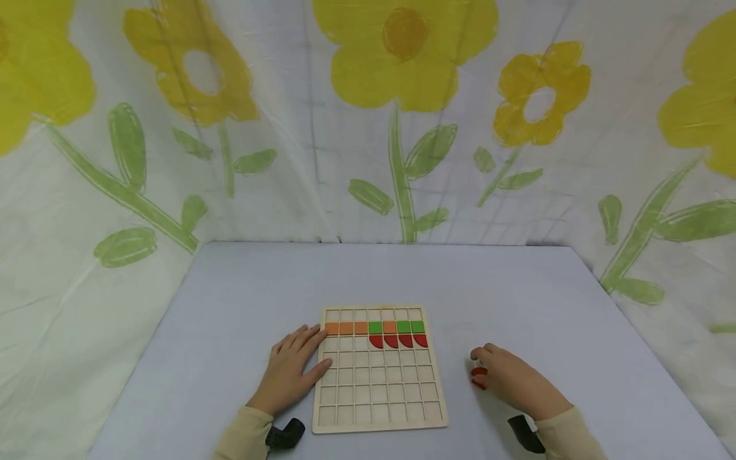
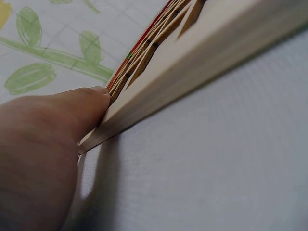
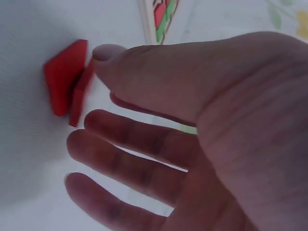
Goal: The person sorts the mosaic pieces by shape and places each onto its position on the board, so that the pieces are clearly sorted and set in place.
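A wooden grid board (image 1: pixel 379 433) lies on the table, with orange and green square tiles (image 1: pixel 375 328) in one row and red quarter-round tiles (image 1: pixel 406 340) in the row below. My left hand (image 1: pixel 293 370) rests at the board's left side, fingers spread, fingertips and thumb on its edge. To the right of the board, my right hand (image 1: pixel 512 380) is over two loose red pieces (image 3: pixel 62 79), one flat and one tilted against it. My right thumb (image 3: pixel 144 72) is at the tilted piece; the other fingers are loosely bent, apart from it. Whether the thumb touches it is hard to tell.
The white table (image 1: pixel 259 275) extends around the board on all sides. Behind it hangs a white curtain (image 1: pixel 299 160) painted with yellow flowers. A black wrist strap piece (image 1: pixel 285 434) shows beside the left sleeve, another (image 1: pixel 526 434) beside the right.
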